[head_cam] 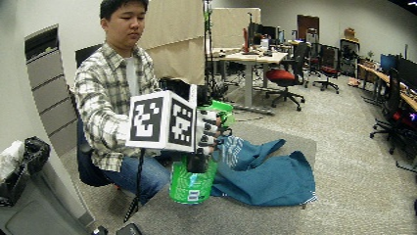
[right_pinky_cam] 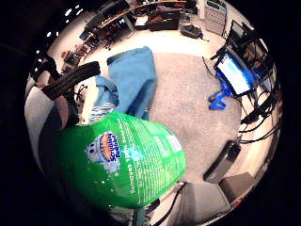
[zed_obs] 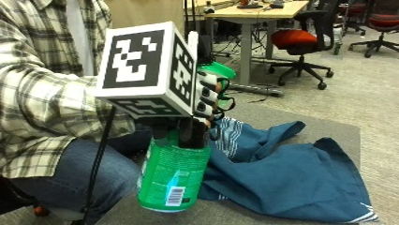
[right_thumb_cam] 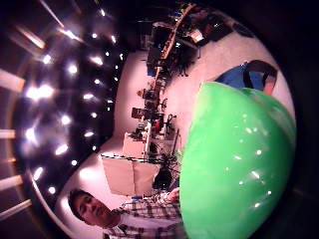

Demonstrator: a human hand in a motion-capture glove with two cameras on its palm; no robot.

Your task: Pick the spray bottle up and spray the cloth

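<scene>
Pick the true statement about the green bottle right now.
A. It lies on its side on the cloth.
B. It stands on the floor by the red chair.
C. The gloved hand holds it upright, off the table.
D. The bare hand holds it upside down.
C: the gloved hand grips the bottle by its neck, upright beside the cloth.

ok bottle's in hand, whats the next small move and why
Probably tip the nozzle down toward the blue cloth and squeeze the trigger. The gloved right hand already holds the green spray bottle lifted off the table beside the cloth, which lies spread out on the table.
</scene>
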